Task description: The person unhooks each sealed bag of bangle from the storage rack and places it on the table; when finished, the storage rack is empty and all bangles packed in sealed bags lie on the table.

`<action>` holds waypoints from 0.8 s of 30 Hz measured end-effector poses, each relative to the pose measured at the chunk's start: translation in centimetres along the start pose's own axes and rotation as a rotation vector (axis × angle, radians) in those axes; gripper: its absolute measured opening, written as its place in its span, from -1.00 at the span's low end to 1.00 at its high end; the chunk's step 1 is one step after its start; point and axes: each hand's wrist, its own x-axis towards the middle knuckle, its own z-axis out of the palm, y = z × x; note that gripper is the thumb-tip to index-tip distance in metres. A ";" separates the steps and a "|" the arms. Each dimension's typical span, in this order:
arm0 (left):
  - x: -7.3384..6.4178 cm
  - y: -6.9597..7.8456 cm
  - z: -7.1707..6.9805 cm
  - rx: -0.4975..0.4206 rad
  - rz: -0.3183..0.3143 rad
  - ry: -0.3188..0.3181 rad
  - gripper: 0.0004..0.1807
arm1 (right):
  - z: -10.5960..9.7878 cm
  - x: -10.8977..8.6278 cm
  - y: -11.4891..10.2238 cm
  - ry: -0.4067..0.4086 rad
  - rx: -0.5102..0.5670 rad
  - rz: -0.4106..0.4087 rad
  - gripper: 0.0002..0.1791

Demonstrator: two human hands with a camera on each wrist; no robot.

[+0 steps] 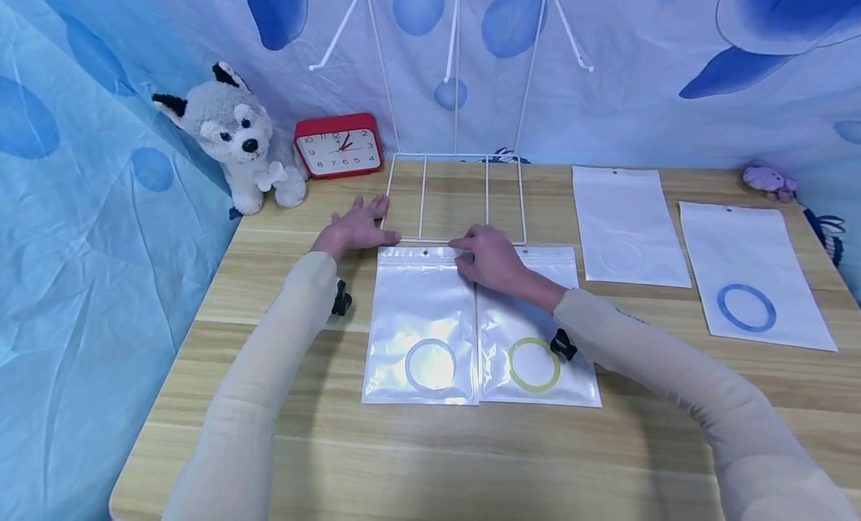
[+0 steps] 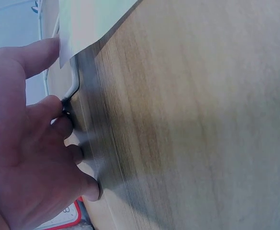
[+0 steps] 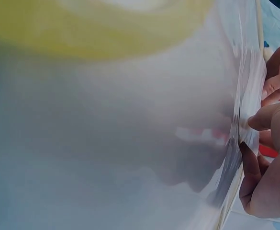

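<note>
A white pouch with a pale ring [image 1: 430, 383] lies in front of a white wire rack [image 1: 424, 207]. Beside it is a white pouch with a yellow ring [image 1: 494, 379]. My left hand [image 1: 359, 226] spreads its fingers at the rack's front left corner, its thumb at the near pouch's upper left corner. In the left wrist view, that pouch corner [image 2: 89, 28] meets the thumb tip. My right hand [image 1: 494, 259] pinches the pale-ring pouch's upper right corner between thumb and index finger. Its forearm crosses over the yellow-ring pouch.
Two more white pouches lie at right, one with a faint ring [image 1: 615, 207], one with a blue ring [image 1: 733, 244]. A husky plush [image 1: 245, 147] and red clock [image 1: 339, 147] stand at back left. Three white prongs [image 1: 452, 42] jut from the rack. A small purple plush [image 1: 767, 181] sits at back right.
</note>
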 end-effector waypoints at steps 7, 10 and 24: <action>0.3 0.3 0.0 0.005 0.036 -0.005 0.01 | -0.1 -0.1 0.2 -0.003 -0.028 0.052 -0.71; 0.3 0.3 -0.1 -0.001 0.046 -0.008 0.02 | -0.3 -0.1 0.2 -0.001 -0.055 0.056 -0.70; -5.3 -2.8 -1.6 -0.068 0.167 0.261 0.01 | -10.9 -6.4 4.7 0.191 0.033 -0.009 -0.64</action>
